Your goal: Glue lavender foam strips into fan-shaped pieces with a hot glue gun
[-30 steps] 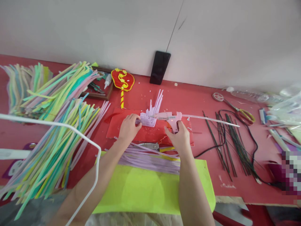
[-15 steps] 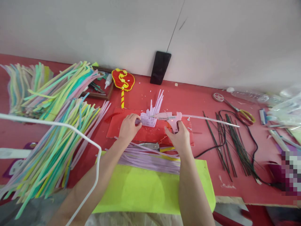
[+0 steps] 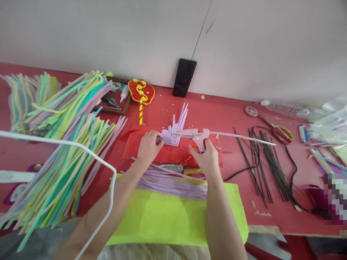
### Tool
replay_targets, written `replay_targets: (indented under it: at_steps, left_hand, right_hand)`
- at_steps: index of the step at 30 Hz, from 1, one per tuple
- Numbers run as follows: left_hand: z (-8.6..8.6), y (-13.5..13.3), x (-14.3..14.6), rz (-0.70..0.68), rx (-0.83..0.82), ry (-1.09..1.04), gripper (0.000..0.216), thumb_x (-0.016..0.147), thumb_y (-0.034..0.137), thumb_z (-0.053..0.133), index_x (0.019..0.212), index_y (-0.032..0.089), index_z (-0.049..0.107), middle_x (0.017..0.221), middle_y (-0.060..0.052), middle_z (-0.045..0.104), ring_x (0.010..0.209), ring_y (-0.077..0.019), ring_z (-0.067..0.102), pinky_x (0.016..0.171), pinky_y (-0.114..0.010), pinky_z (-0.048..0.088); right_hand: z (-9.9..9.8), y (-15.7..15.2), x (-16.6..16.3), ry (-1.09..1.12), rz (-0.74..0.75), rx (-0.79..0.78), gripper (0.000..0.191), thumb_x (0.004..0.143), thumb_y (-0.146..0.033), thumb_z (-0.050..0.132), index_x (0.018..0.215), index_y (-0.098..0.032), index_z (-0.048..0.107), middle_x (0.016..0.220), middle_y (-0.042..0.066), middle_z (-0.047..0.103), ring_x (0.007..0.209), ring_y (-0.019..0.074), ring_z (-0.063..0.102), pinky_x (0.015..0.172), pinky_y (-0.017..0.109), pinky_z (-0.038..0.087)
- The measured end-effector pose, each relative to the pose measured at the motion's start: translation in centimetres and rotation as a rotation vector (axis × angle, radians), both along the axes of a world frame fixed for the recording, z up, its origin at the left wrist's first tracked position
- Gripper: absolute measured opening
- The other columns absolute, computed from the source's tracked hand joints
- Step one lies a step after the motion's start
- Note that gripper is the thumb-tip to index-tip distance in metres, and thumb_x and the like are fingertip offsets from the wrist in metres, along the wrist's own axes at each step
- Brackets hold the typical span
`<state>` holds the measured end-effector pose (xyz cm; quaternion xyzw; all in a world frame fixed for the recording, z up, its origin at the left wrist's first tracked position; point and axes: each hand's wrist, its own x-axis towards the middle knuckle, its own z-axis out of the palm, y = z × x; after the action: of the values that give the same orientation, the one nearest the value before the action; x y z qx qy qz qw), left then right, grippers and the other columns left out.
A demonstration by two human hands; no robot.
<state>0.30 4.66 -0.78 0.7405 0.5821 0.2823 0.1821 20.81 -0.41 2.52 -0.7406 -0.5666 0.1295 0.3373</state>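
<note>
My right hand [image 3: 206,154] is wrapped round the handle of a pink hot glue gun [image 3: 193,133], a long clear glue stick [image 3: 244,138] jutting out of its back. The nozzle touches or nearly touches a piece of bent lilac pipe cleaners [image 3: 173,135], laid side by side in nested corners with free ends pointing up. My left hand [image 3: 150,144] pinches the left end of that piece. Beneath it lies a red board [image 3: 135,144] with glue strands on it. Nearer me, loose lilac pipe cleaners [image 3: 173,186] and pliers [image 3: 173,168] lie across a lime-green sheet [image 3: 162,220].
Bundles of multicoloured pipe cleaners [image 3: 62,159] fill the left, crossed by a white bent rod [image 3: 81,146]. A red and yellow fan [image 3: 141,92] and black phone [image 3: 184,77] are at the back. At right lie dark wires [image 3: 275,166], scissors [image 3: 282,133] and a black cord [image 3: 291,169].
Both hands, the glue gun and the lilac piece stay almost exactly where they were. The whole view has shifted very slightly.
</note>
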Motion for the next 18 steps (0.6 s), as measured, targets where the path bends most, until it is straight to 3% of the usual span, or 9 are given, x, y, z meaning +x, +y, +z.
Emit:
replay_targets:
  at_steps: [18]
  left_hand:
    - [0.00, 0.01, 0.17, 0.016, -0.008, 0.037, 0.015, 0.076, 0.018, 0.061, 0.088, 0.021, 0.054, 0.096, -0.004, 0.063, 0.093, -0.0218, 0.057, 0.087, -0.036, 0.043]
  right_hand:
    - [-0.01, 0.01, 0.05, 0.011, 0.007, -0.006, 0.030, 0.068, -0.038, 0.059, 0.067, -0.023, 0.033, 0.060, -0.007, 0.036, 0.051, 0.0093, 0.035, 0.051, 0.023, 0.030]
